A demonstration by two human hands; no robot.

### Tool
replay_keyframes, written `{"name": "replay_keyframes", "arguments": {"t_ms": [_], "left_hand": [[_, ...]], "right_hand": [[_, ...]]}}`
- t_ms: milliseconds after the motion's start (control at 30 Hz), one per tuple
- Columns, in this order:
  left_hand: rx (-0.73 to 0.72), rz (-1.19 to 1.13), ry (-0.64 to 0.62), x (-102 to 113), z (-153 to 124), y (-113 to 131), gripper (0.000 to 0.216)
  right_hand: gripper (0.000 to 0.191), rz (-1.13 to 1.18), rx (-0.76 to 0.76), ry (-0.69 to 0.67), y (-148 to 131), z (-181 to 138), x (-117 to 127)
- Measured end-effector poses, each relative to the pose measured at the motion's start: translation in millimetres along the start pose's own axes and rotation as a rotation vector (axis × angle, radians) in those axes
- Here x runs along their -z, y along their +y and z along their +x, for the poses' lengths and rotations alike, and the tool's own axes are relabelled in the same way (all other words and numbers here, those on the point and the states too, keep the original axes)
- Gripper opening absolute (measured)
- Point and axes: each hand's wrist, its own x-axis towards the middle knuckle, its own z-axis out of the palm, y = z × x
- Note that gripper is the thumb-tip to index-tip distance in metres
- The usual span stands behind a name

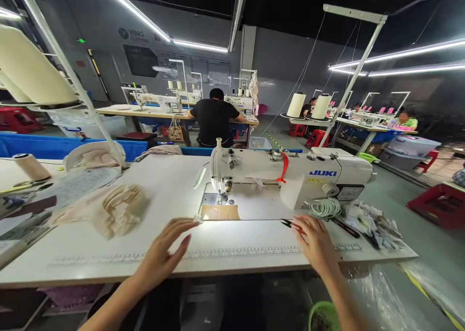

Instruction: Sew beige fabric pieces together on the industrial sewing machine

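My right hand has its fingers around thread snips with red handles, the dark blades pointing left over the white table. Flat and low, my left hand reaches toward the front left corner of the machine's base plate, thumb apart from the fingers. A small pale loop lies at its fingertips; I cannot make out what it is. Between and beyond both hands stands a white JUKI sewing machine with its lamp lit over the needle. A red ribbon hangs from its arm. No fabric shows under the needle.
Bunched cream fabric lies on the left of the table, near a thread cone. A coil of pale cord and fabric scraps sit at right. A printed ruler runs along the front. Another person sits ahead.
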Motion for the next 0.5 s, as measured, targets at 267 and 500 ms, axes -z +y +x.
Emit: {"name": "replay_keyframes", "arguments": {"t_ms": [267, 500], "left_hand": [[0.334, -0.326, -0.149, -48, 12, -5, 0.035], [0.441, -0.392, -0.182, -42, 13, 4, 0.039]], "right_hand": [[0.031, -0.104, 0.129, -0.079, 60, -15, 12], [0.029, -0.024, 0.048, -0.108, 26, 35, -33]]}}
